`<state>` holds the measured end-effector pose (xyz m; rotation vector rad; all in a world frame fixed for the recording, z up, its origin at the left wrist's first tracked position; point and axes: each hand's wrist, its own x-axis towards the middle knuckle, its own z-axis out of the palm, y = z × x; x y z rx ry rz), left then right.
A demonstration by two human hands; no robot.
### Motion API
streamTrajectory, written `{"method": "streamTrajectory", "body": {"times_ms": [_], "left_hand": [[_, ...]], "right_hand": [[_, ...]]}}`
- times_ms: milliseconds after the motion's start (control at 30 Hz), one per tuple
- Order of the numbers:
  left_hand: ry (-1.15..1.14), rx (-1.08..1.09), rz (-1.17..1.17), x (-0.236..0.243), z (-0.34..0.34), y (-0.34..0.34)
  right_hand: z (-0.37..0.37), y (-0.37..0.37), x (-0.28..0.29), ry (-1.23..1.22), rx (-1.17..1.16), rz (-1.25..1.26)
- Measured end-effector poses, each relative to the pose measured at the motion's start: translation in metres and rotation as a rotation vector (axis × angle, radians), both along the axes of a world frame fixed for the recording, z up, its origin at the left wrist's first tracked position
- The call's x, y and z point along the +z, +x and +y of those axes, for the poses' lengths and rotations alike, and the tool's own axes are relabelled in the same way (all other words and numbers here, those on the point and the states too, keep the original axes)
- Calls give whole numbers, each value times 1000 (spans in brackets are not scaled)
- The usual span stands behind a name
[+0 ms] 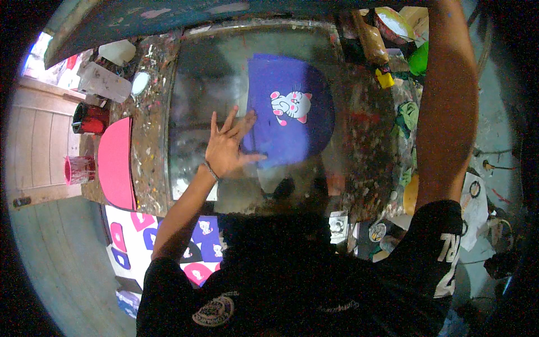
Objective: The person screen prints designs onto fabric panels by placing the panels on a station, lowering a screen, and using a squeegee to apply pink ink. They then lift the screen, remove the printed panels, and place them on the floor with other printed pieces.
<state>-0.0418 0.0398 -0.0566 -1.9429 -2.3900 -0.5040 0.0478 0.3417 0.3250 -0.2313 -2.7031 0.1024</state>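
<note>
A purple piece (pixel 292 135) with a rounded right side and a white-and-pink cartoon cat (pixel 292 106) lies on a dark glassy printing surface (pixel 196 78). My left hand (pixel 230 143) is spread at its left edge, fingertips and thumb resting on or just over the purple material. Above, along the top of the view, runs a raised grey frame or board (pixel 140 17). My right arm reaches up the right side past the upper edge, so that hand is out of sight, as is whatever it touches.
Pink rounded pieces (pixel 115 163) lie on the bench's left, near a red-and-black container (pixel 90 118) and a pink-stained cup (pixel 78 170). Printed pieces (pixel 205 241) spread on a white surface below. A yellow item (pixel 384 78), rags (pixel 407 118) and clutter line the right.
</note>
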Motion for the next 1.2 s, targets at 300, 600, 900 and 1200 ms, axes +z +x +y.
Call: {"method": "streamTrajectory", "body": {"times_ms": [300, 600, 900, 1200], "left_hand": [[18, -11, 2, 2, 0, 1], [-39, 2, -11, 7, -1, 3], [-54, 0, -6, 3, 0, 1], [46, -23, -160, 24, 26, 21]], "right_hand": [[2, -3, -11, 83, 72, 140], [-8, 5, -16, 73, 43, 184], [10, -13, -19, 56, 5, 198], [10, -12, -16, 147, 44, 223]]}}
